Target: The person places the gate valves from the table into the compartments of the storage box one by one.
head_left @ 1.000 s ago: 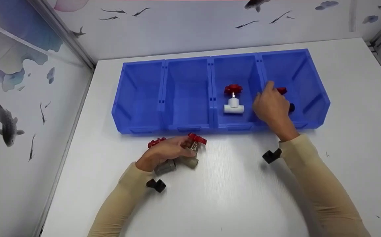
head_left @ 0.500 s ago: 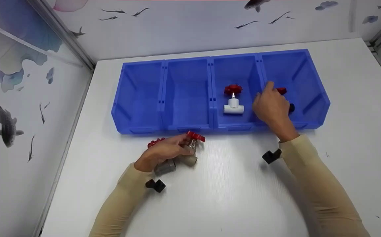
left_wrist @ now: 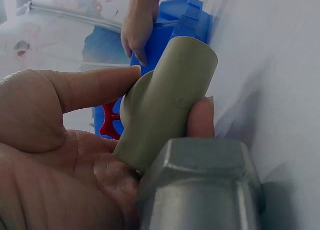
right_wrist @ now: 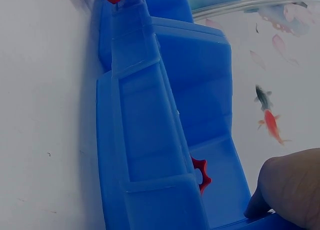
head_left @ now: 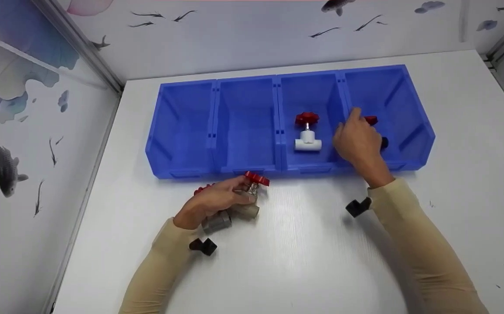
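In the head view my left hand (head_left: 215, 198) grips a beige tee-shaped valve (head_left: 246, 211) with a red handwheel (head_left: 257, 178), just in front of the blue bins. The left wrist view shows thumb and fingers pinching the beige valve body (left_wrist: 165, 99). Right by the palm is a grey valve (head_left: 217, 221) with a hexagonal end; whether the hand also bears it, I cannot tell. My right hand (head_left: 359, 139) holds the divider between the two rightmost bins, its thumb (right_wrist: 257, 205) against the wall. Behind it, a dark valve with a red handle (head_left: 371, 120) is partly hidden.
Four-sided blue bins (head_left: 245, 171) stand joined in a row toward the table's back. A white valve (head_left: 308, 141) with a red handwheel lies in the third from the left. Another red handwheel (head_left: 203, 189) shows behind my left hand. Patterned panels (head_left: 234, 39) enclose the white table (head_left: 304, 261).
My left hand has lifted the beige valve's handwheel end slightly, toward the bins and a little leftward. The right hand stays at the divider. The head view has shifted very slightly.
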A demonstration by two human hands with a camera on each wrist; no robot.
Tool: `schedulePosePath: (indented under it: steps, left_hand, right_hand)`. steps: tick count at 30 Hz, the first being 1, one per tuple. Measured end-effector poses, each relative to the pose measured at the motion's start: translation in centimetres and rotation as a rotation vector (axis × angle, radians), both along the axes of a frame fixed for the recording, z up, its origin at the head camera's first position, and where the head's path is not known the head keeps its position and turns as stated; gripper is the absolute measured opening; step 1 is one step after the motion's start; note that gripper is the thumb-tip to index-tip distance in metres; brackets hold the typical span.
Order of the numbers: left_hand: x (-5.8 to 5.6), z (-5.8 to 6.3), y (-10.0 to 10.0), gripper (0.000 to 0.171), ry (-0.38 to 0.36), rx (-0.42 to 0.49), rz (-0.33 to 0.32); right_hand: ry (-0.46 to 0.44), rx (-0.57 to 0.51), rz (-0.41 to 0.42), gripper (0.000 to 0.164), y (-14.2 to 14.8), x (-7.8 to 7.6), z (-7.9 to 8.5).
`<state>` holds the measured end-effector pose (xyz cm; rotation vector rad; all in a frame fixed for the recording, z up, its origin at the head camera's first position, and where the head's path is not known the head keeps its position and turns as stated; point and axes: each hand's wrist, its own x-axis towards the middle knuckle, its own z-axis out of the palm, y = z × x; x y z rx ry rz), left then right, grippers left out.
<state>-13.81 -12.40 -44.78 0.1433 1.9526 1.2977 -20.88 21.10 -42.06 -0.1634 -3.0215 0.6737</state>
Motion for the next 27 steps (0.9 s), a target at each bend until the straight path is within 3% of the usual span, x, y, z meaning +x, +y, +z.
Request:
schedulePosePath:
  steps: [8, 15, 27]
  left_hand:
    - [0.1, 0.5, -0.2, 0.043, 0.023, 0.007, 0.012]
    - [0.2, 0.8, -0.2, 0.047, 0.02, 0.087, 0.031]
    - [0.0, 1.8, -0.1, 0.059, 0.043, 0.088, 0.133]
  right_hand:
    - [-0.006, 0.005, -0.006, 0.047, 0.0, 0.0, 0.1]
    - [0.017, 0.005, 0.0, 0.043, 0.0, 0.0, 0.0]
    - [-0.008, -0.002, -0.001, 0.047, 0.1, 0.0, 0.1]
